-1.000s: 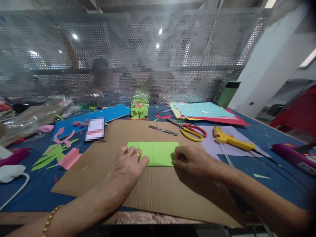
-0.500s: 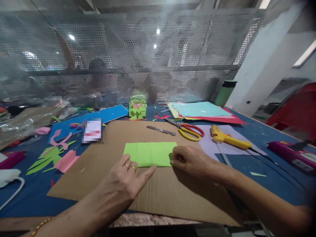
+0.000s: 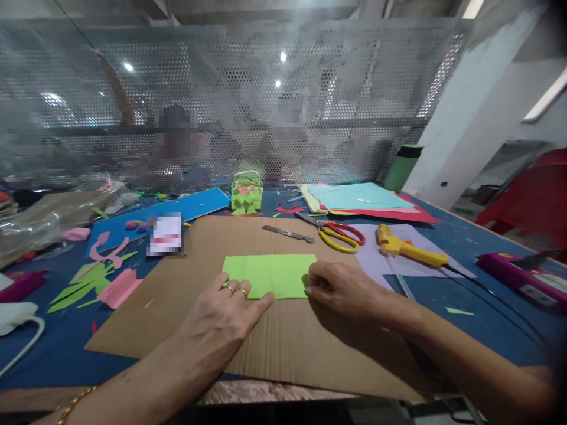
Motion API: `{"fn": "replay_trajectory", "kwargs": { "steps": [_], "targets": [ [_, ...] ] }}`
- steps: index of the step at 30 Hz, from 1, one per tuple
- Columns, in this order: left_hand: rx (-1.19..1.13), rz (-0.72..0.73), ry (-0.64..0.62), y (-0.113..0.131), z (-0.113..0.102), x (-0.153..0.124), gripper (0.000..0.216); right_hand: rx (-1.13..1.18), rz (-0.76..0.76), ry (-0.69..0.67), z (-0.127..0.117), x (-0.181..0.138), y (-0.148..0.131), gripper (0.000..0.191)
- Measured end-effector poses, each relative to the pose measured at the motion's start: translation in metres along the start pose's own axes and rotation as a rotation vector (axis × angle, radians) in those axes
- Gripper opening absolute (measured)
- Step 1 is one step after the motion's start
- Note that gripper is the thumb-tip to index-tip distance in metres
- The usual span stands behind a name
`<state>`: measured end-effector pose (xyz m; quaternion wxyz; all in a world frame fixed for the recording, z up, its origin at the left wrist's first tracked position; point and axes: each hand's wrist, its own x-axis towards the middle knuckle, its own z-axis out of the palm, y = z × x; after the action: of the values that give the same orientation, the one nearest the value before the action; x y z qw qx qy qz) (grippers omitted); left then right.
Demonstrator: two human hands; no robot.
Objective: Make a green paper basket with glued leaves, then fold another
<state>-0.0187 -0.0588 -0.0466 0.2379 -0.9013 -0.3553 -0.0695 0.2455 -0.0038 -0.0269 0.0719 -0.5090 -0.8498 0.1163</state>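
A creased rectangle of bright green paper [image 3: 274, 274] lies flat on a brown cardboard sheet [image 3: 177, 313]. My left hand [image 3: 230, 310], with two rings, presses on the paper's left part; its fingers are spread and the thumb stretches along the near edge. At the right edge, my right hand [image 3: 332, 286] has its fingers curled and pinched on the paper; the fingertips are partly hidden. Just beyond the paper lie a metal blade [image 3: 287, 234] and scissors [image 3: 339, 236] with red and yellow handles.
A yellow glue gun [image 3: 411, 251] rests on purple paper [image 3: 367, 260] at the right. Coloured sheets [image 3: 363, 196] and a green bottle [image 3: 402, 168] stand behind. A small green paper basket [image 3: 247, 192] is at the back. Green and pink scraps [image 3: 84, 286] lie left.
My left hand has slid slightly left along the paper, its thumb shifting with it. The right hand keeps its hold at the right edge.
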Motion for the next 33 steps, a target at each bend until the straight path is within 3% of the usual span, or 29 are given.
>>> {"fn": "replay_trajectory", "kwargs": {
  "steps": [5, 10, 19, 25, 33],
  "targets": [
    [0.035, 0.010, 0.005, 0.002, 0.002, 0.000, 0.044, 0.032, -0.042, 0.008, 0.001, -0.006, 0.004, 0.019],
    [0.071, 0.024, 0.080, 0.002, 0.011, -0.004, 0.050, 0.079, -0.047, -0.019, -0.004, -0.007, 0.007, 0.011],
    [0.112, 0.029, 0.091, 0.003, 0.011, -0.005, 0.048, 0.111, 0.014, -0.039, -0.010, -0.003, 0.010, 0.004],
    [0.124, -0.008, 0.105, 0.004, 0.020, -0.008, 0.051, 0.075, 0.029, 0.028, -0.006, -0.007, 0.018, 0.005],
    [0.117, 0.019, 0.105, 0.003, 0.018, -0.008, 0.050, 0.127, 0.008, 0.117, 0.003, -0.019, 0.028, 0.007]
  ]
}}
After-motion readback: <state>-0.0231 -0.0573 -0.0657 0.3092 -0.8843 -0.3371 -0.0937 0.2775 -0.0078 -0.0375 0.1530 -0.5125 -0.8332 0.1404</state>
